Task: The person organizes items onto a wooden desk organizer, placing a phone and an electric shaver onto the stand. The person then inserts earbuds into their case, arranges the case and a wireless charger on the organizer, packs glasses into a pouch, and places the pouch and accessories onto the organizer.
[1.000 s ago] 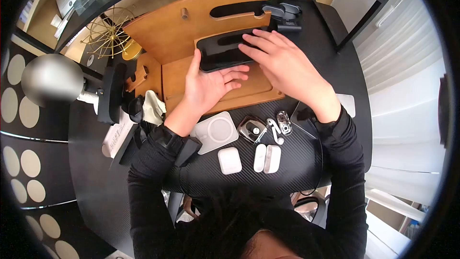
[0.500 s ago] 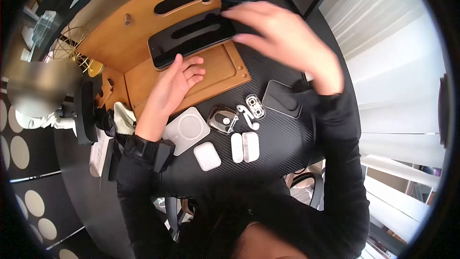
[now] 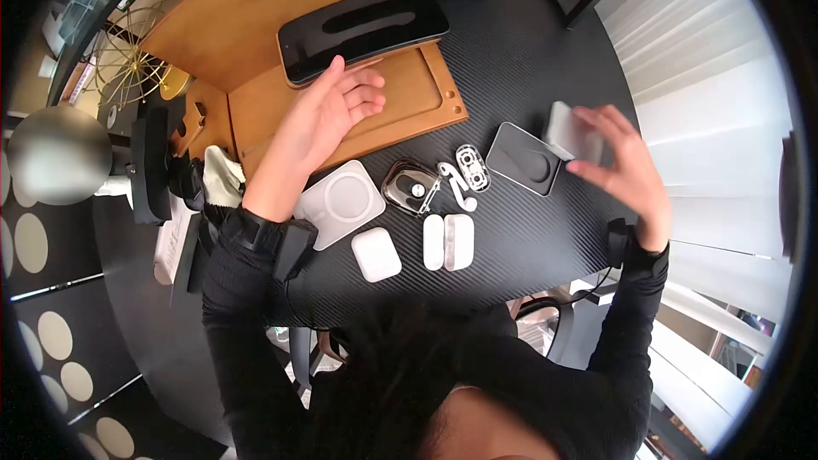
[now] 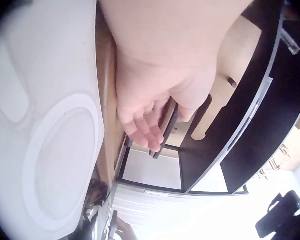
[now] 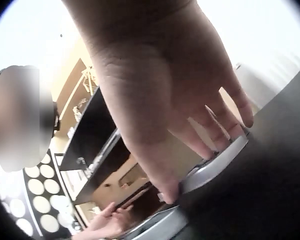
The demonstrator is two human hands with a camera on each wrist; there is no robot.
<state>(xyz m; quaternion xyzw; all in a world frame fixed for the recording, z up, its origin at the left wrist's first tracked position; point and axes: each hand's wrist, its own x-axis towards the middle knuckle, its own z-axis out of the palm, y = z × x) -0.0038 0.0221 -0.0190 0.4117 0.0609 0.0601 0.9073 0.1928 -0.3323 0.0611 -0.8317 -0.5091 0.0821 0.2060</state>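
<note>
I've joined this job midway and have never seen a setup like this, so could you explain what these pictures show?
No machine is at work here: a person is using two bare hands. The wide picture is taken from the person's head, looking down at a black desk; the other two come from the left and right wrists.

The left hand holds a black phone-like slab over a wooden stand. The right hand grips a flat greyish piece, too blurred to name, beside a dark shallow tray.

Nearer the person lie a white pad with a ring, a closed white case, an open white case, white earbuds and two partly clear gadgets, whose purpose I can't tell.
</note>
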